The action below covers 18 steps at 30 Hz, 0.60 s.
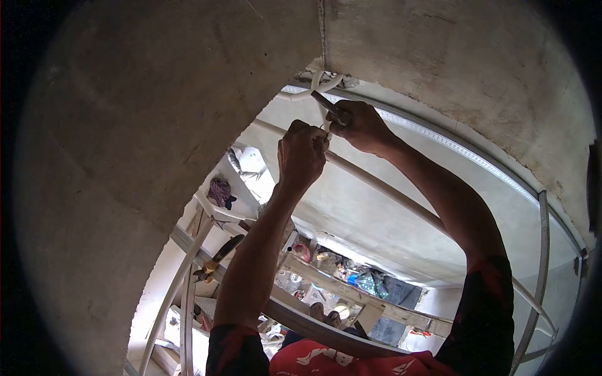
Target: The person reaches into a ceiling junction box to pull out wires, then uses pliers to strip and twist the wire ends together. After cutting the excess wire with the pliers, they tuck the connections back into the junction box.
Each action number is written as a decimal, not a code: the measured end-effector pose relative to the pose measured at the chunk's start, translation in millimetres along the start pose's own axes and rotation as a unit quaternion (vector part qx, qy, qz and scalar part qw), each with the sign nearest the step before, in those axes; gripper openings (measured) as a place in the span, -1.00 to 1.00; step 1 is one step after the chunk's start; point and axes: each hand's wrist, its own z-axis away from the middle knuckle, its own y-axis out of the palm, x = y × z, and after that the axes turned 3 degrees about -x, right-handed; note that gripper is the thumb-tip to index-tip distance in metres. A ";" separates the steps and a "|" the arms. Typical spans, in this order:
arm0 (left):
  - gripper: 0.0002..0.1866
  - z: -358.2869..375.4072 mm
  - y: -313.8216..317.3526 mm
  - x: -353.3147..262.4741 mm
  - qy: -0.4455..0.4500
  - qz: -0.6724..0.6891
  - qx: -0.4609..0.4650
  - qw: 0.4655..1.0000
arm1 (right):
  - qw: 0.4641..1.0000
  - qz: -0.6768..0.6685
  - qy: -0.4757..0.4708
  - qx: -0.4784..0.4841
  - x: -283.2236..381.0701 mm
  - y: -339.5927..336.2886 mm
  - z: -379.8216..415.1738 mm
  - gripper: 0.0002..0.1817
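Note:
Both my arms reach up to an opening beneath the concrete ceiling. My right hand (360, 128) is closed around a short dark grey bar-like tool (327, 105); its kind is not clear. Right beside it, my left hand (302, 153) is closed in a pinch, and what its fingers hold is hidden. A long white pipe (389, 191) runs diagonally behind my hands. Bent white pipes (326, 84) loop just above the grey tool, at the edge of the opening.
A perforated metal channel (458, 148) curves along the wall, with metal struts (540, 250) at right. An orange-and-black tool (216, 258) rests on framing at left, below a purple cloth (220, 191). Far below, wooden planks (370, 297) and clutter lie beneath my feet.

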 end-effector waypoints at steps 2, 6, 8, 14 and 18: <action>-0.92 -1.0 -3.0 -0.4 -0.012 0.008 0.009 1.000 | 0.998 0.034 -0.051 -0.007 -1.8 -0.4 -0.5 -0.82; -0.94 -1.7 -4.9 -2.8 -0.007 -0.007 0.006 1.000 | 0.992 0.083 -0.091 -0.016 -5.8 0.2 -3.2 -0.81; -0.93 -1.5 -6.3 -3.5 -0.011 -0.019 0.019 1.000 | 0.992 0.079 -0.102 0.015 -4.7 -0.2 -3.3 -0.77; -0.92 -1.0 -5.0 -5.8 -0.007 -0.026 0.021 0.999 | 0.969 0.136 -0.205 0.013 -13.7 0.2 -2.9 -0.75; -0.90 -0.3 -2.9 -0.7 -0.020 -0.022 0.023 0.999 | 0.972 0.141 -0.188 -0.008 -5.9 8.8 1.1 -0.79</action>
